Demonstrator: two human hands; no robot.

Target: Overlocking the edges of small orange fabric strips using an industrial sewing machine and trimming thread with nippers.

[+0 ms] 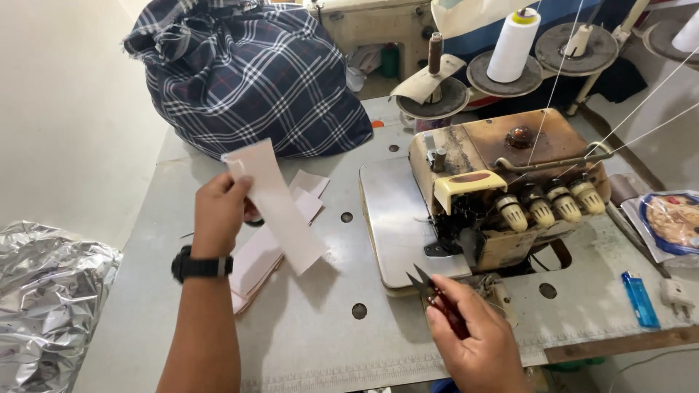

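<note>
Holding a pale pink rectangular fabric strip (280,211) raised and tilted in the closed left hand (220,215), above a stack of similar pale fabric pieces (255,262) on the grey table (320,335). Gripping small dark thread snips (424,282) in the closed right hand (477,338), beside the worn beige overlock sewing machine (502,196), well apart from the strip.

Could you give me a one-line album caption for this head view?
Left hand lifts a pale fabric strip, right hand holds snips beside the overlock machine.
</note>
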